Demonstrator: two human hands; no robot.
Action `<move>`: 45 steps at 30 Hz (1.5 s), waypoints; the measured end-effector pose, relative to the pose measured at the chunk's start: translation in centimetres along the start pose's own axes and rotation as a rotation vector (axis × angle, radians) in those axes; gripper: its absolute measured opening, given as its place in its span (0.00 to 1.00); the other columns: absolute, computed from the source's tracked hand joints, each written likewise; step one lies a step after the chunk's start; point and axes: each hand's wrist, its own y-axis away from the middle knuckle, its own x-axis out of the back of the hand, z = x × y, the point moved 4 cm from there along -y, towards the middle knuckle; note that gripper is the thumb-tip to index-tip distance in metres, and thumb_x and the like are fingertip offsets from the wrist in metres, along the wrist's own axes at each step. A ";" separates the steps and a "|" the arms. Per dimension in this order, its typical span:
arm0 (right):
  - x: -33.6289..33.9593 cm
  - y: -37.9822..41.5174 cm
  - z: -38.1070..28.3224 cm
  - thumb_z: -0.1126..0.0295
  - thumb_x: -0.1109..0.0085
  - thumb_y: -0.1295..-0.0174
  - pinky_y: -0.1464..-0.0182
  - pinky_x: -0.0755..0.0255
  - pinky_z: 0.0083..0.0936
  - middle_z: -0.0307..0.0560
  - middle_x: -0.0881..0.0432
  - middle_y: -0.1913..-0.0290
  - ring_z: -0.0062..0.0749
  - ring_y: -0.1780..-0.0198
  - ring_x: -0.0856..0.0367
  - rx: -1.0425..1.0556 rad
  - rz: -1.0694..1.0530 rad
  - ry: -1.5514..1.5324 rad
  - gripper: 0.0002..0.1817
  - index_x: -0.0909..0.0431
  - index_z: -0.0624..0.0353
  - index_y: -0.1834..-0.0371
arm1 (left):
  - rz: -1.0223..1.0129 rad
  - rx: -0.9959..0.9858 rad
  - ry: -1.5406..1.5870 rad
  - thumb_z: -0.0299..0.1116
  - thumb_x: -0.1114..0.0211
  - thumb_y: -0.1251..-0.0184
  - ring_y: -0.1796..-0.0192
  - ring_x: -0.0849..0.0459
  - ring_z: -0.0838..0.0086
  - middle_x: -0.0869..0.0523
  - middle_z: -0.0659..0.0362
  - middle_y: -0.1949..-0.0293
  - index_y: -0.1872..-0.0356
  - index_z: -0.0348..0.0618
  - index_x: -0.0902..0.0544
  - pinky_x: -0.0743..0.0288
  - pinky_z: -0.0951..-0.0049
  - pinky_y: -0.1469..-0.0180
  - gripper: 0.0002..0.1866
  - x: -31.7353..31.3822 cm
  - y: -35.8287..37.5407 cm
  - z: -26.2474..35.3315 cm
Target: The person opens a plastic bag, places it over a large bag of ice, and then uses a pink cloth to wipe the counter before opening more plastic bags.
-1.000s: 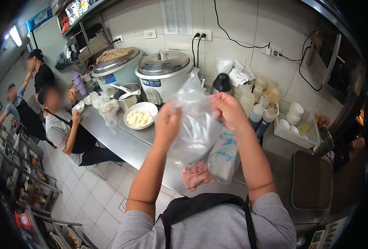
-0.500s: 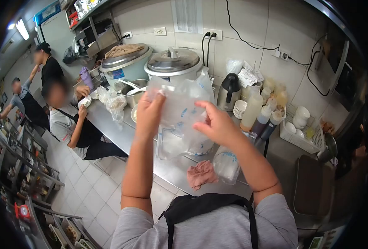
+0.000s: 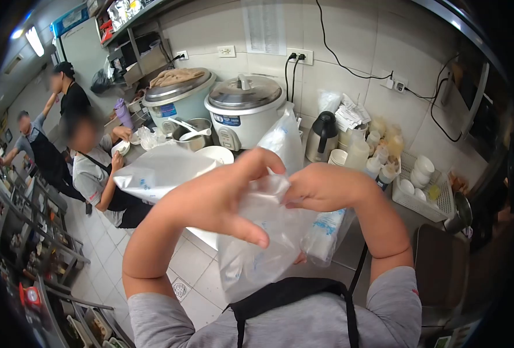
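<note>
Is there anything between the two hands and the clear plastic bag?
Nothing visible. Both the left hand and the right hand already grip the clear plastic bag directly, holding it up near the chest.

The plastic bag (image 3: 257,243) is clear with blue print; behind it, one rice cooker (image 3: 242,113) is white with a steel-grey lid; left of that cooker, another rice cooker (image 3: 173,104) is pale green; right of it, the kettle (image 3: 322,134) is black.
</note>
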 end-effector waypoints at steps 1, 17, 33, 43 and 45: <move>1.0 0.3 -0.3 0.68 0.49 0.45 0.62 0.30 0.24 0.44 0.21 0.68 0.31 0.66 0.23 0.010 0.044 -0.115 0.10 0.22 0.55 0.61 | -0.090 0.022 -0.086 0.44 0.28 0.62 0.63 0.26 0.70 0.25 0.57 0.65 0.57 0.39 0.32 0.33 0.72 0.59 0.32 -0.8 -0.3 -0.8; 7.0 -2.9 15.6 0.59 0.53 0.40 0.66 0.28 0.25 0.40 0.24 0.71 0.26 0.70 0.25 -0.180 0.631 -1.452 0.13 0.28 0.57 0.73 | 0.593 -0.181 1.474 0.41 0.46 0.42 0.67 0.24 0.74 0.22 0.58 0.65 0.51 0.38 0.32 0.29 0.71 0.62 0.21 -2.6 3.1 -17.5; -12.9 0.0 33.8 0.56 0.55 0.44 0.66 0.29 0.30 0.46 0.24 0.60 0.36 0.63 0.24 -0.952 0.807 -1.489 0.22 0.31 0.61 0.53 | 0.660 0.211 2.053 0.43 0.49 0.39 0.64 0.21 0.65 0.23 0.53 0.58 0.51 0.36 0.31 0.25 0.67 0.66 0.22 -14.8 2.2 -30.8; -23.8 2.9 37.9 0.57 0.57 0.42 0.64 0.30 0.30 0.46 0.25 0.60 0.34 0.62 0.26 -1.015 0.948 -1.720 0.21 0.33 0.60 0.51 | 1.036 0.526 1.661 0.32 0.43 0.44 0.59 0.22 0.73 0.21 0.56 0.60 0.53 0.38 0.28 0.28 0.75 0.58 0.17 -20.7 5.2 -37.7; -24.0 3.0 38.2 0.57 0.57 0.42 0.64 0.30 0.30 0.46 0.25 0.60 0.34 0.62 0.26 -1.014 0.974 -1.725 0.21 0.33 0.60 0.51 | 1.027 0.518 1.669 0.31 0.43 0.45 0.59 0.22 0.73 0.22 0.57 0.60 0.52 0.38 0.29 0.28 0.75 0.57 0.18 -19.8 4.9 -37.1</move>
